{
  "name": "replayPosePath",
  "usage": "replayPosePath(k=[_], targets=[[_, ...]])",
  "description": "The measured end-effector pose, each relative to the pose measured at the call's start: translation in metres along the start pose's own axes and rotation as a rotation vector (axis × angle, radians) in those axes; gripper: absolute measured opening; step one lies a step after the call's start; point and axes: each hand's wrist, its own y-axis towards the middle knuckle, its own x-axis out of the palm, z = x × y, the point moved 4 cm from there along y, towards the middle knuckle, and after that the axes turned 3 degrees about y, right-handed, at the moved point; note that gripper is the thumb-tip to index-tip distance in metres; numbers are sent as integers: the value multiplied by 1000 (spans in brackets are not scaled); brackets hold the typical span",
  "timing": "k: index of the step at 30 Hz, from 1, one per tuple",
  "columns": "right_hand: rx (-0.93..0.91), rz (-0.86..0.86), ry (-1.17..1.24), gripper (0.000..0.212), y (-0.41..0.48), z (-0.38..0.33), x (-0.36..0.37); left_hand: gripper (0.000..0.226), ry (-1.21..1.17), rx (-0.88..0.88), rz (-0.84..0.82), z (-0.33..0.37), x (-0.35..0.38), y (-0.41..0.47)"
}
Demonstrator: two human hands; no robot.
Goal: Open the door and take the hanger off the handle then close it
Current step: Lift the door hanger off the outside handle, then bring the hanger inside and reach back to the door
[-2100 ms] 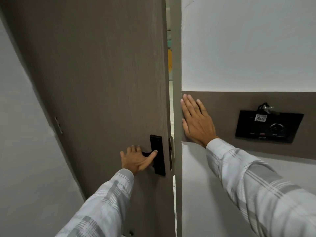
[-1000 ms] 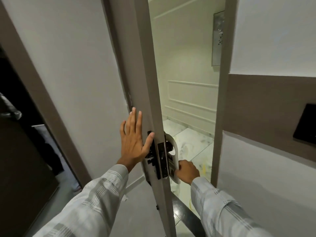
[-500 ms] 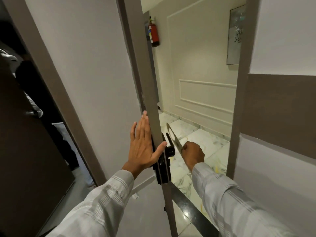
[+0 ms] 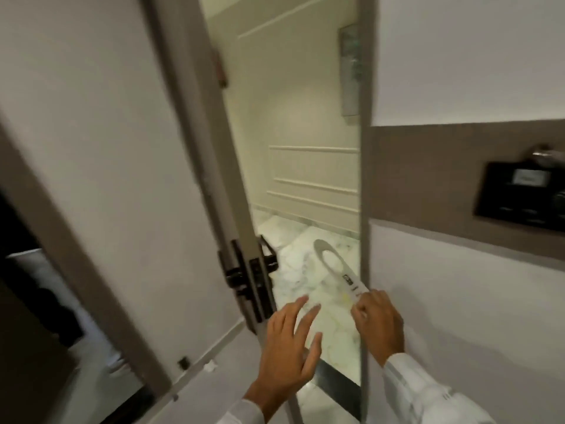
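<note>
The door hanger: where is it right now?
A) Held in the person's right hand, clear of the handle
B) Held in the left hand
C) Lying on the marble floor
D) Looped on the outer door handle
A: the right hand pinches the lower end of the door hanger, its loop hanging free, apart from the handle; the left hand is open and empty.

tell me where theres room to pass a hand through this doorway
The free gap runs between the door's edge and the door frame, open to the marble floor above the hands. Lower down it is crowded: the left hand hangs open by the black handle, and the right hand holds the hanger against the frame.
</note>
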Motion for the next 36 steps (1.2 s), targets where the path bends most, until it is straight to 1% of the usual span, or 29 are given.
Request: replayPosePath(k=[1, 3, 4, 6, 8, 9, 11, 12, 14, 16, 17, 18, 20, 21, 22, 25, 28, 31, 32, 34, 36], targets=[[-55, 36, -88, 25, -17, 12, -17, 44, -55, -63, -68, 11, 18, -2], [-184, 45, -283, 16, -47, 27, -42, 47, -237, -303, -191, 34, 45, 0], [-199, 27, -372, 11, -62, 36, -56, 46, -384, -409, -269, 49, 59, 0], [-181, -2, -482, 16, -93, 57, -84, 34, -659, -530, -407, 87, 91, -2], [-113, -35, -565, 21, -128, 81, -120, 26, -770, -534, -520, 136, 119, -7], [-105, -51, -583, 21, -139, 88, -131, 24, -803, -534, -548, 151, 129, -8], [-1, -61, -616, 19, -171, 112, -165, 23, -896, -520, -633, 198, 150, -16], [99, -43, -581, 17, -187, 126, -181, 24, -925, -517, -666, 218, 158, -20], [420, 70, -475, 17, -224, 163, -222, 25, -931, -468, -757, 261, 172, -27], [738, 169, -364, 27, -271, 204, -265, 25, -917, -356, -853, 310, 185, -34], [829, 165, -301, 33, -287, 220, -279, 25, -903, -303, -884, 328, 188, -36], [922, 137, -235, 38, -312, 239, -301, 24, -897, -239, -933, 362, 194, -42], [1022, 30, -90, 34, -339, 260, -325, 26, -883, -158, -988, 406, 203, -50], [1064, 32, -16, 31, -354, 272, -338, 27, -880, -125, -1019, 432, 208, -55], [1110, 70, 54, 29, -370, 283, -351, 27, -883, -89, -1042, 460, 213, -62], [1216, 246, 173, 23, -417, 319, -396, 23, -899, -26, -1127, 546, 231, -87], [1312, 461, 293, 17, -459, 348, -438, 18, -841, 97, -1227, 620, 245, -120], [1394, 673, 354, 11, -493, 373, -477, 40, -757, 220, -1325, 680, 252, -154], [1416, 733, 354, 11, -501, 381, -490, 44, -741, 249, -1355, 698, 254, -163], [1460, 822, 336, 16, -513, 395, -511, 43, -719, 291, -1394, 728, 259, -174], [1495, 832, 292, 20, -516, 409, -527, 37, -706, 318, -1420, 751, 267, -180]])
